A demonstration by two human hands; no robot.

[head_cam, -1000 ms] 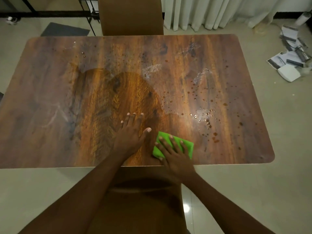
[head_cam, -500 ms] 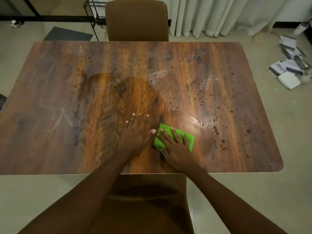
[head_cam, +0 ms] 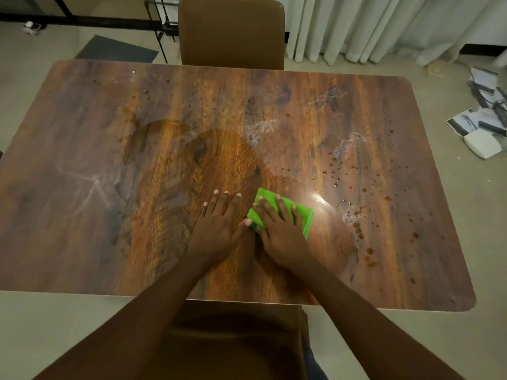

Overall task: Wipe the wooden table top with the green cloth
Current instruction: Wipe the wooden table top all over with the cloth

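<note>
The wooden table top (head_cam: 115, 204) fills the view, with a darker damp patch in its middle and dark droplets and pale smears on its right half. A folded green cloth (head_cam: 300, 212) lies near the front centre. My right hand (head_cam: 279, 231) presses flat on the cloth, fingers spread, covering most of it. Just left of it, my left hand (head_cam: 216, 226) rests flat on the bare wood with fingers apart, its thumb touching the cloth's near corner.
A brown chair (head_cam: 231, 34) stands at the table's far side and another chair seat (head_cam: 233, 341) is below me at the near edge. Papers and a white box (head_cam: 482, 144) lie on the floor at the right. White curtains (head_cam: 384, 26) hang behind.
My right hand has pushed the green cloth away from the near edge, toward the table's middle. The left hand has moved forward with it.
</note>
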